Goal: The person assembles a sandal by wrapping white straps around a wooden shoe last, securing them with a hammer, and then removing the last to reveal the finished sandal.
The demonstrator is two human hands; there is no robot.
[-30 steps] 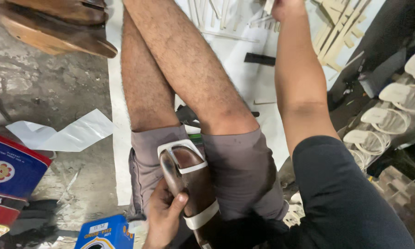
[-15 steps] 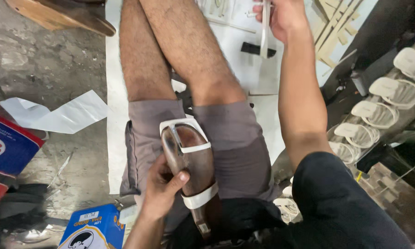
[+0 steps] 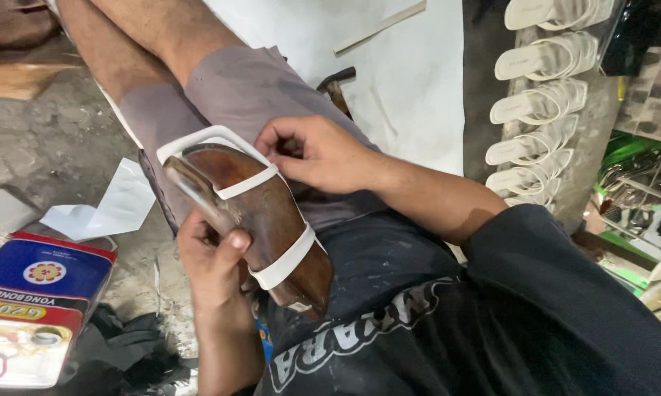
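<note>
Head view: glossy brown wooden shoe last (image 3: 261,220), smooth and rounded, lies on the lap with flat white straps (image 3: 246,183) wrapped over it. Left hand (image 3: 213,268) grips the last's left edge, fingers closed around it. Right hand (image 3: 319,154), just right of the last, pinches a strap. Hammer (image 3: 336,82) beyond the last; blue tin (image 3: 30,293) left of it; white sandal soles (image 3: 536,95) stacked far right.

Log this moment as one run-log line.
left hand: grips wooden shoe form from below | right hand: pinches white strap at form's edge | form: rests on lap | nearby: hammer, row of white sandals
</note>
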